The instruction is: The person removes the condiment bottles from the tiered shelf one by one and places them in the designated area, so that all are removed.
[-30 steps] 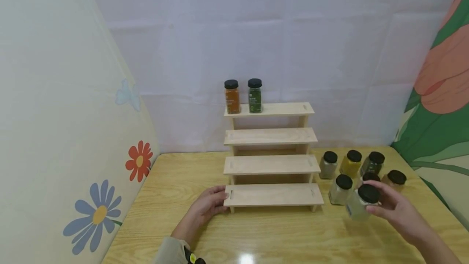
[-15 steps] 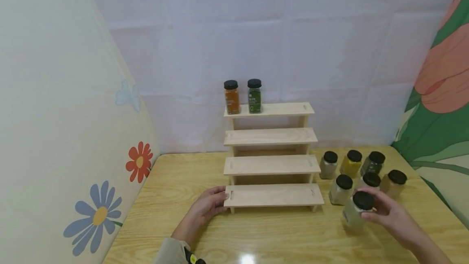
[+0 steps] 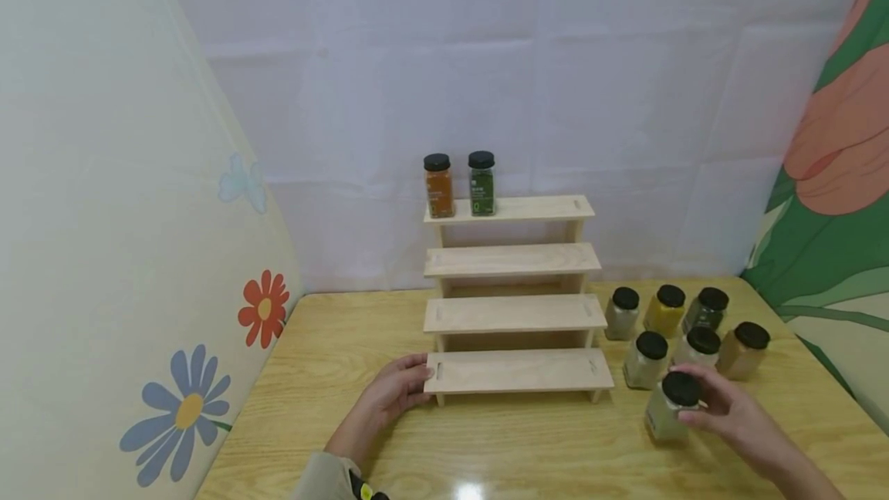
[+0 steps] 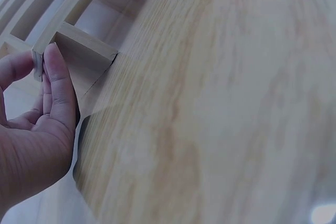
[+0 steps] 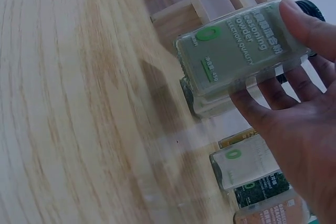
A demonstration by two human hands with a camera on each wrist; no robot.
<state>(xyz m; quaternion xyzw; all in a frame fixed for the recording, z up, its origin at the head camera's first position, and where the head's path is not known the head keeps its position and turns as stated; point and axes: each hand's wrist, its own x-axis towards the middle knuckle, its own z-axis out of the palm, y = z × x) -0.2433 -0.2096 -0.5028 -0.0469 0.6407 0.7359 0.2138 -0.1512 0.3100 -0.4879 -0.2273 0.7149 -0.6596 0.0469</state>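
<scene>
A pale wooden four-step rack [image 3: 517, 371] stands on the table. My left hand [image 3: 389, 397] pinches the left end of its lowest step, thumb on one face and fingers on the other, as the left wrist view shows. To the right of the rack, my right hand [image 3: 739, 423] grips a square glass seasoning jar [image 3: 664, 417] with a black lid and pale powder. In the right wrist view the jar's label [image 5: 231, 43] reads "Seasoning Powder", and its base appears clear of the tabletop. An orange spice jar [image 3: 440, 191] and a green one [image 3: 481, 190] stand on the top step.
Several black-lidded jars stand right of the rack, among them a yellow one [image 3: 664, 315], a pale one [image 3: 646, 365], a dark one [image 3: 704, 315] and a brownish one [image 3: 741, 353]. A white cloth [image 3: 375, 114] hangs behind the table [image 3: 514, 446]. Flower-patterned panels flank both sides.
My right hand has moved the seasoning jar slightly left and toward the table's front, uncovering the jars behind it. The left hand keeps its hold on the rack.
</scene>
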